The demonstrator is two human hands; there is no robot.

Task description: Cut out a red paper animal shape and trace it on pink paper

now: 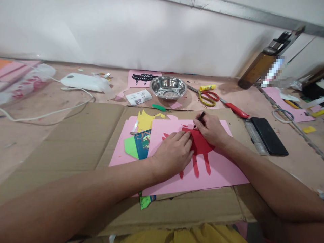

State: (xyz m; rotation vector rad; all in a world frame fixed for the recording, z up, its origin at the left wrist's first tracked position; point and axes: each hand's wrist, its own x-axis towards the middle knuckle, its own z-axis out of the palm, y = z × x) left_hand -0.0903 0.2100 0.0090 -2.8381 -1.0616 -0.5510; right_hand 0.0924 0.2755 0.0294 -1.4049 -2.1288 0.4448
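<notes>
Left hand (174,152) laid on red cutout (201,145), pink sheet (222,172) beneath. Right hand (211,130) grips pen (202,116), tip near cutout's upper edge. Cardboard (76,145) underneath. Bowl (162,87), scissors (198,92) beyond; phone (269,136) to right.

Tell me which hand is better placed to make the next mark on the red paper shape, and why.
Likely the right hand: it grips the black pen near the upper edge of the red paper shape, while the left hand lies across the shape.

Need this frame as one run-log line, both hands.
left hand: resting on red cutout | right hand: holding black pen, at cutout's upper edge | beneath: pink sheet, cardboard
</notes>
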